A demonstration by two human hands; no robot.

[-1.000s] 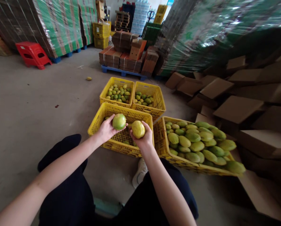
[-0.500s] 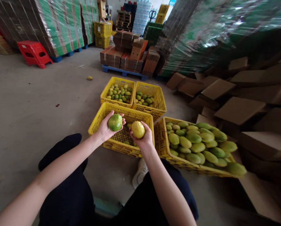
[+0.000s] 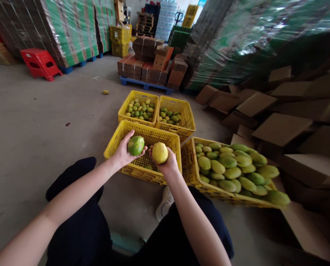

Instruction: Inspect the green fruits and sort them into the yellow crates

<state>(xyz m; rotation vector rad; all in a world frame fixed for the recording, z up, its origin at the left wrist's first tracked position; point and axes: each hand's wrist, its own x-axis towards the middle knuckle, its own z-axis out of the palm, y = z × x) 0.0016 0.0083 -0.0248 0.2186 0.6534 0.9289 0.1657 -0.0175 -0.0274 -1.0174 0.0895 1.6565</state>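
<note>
Turned a little since half a second ago, the yellow mango-like fruit (image 3: 160,153) sits nearer the green mango-like fruit (image 3: 136,145). My right hand (image 3: 169,162) wraps the yellow one and my left hand (image 3: 124,151) cups the green, apart from each other over the near yellow crate (image 3: 138,174). I'd do best supporting each from below, gripping lightly, keeping the skins from knocking. Yellow's blunt end seems to point upward; green's marked end tips up rightward. Foreshortening leaves their long axes unclear.
</note>
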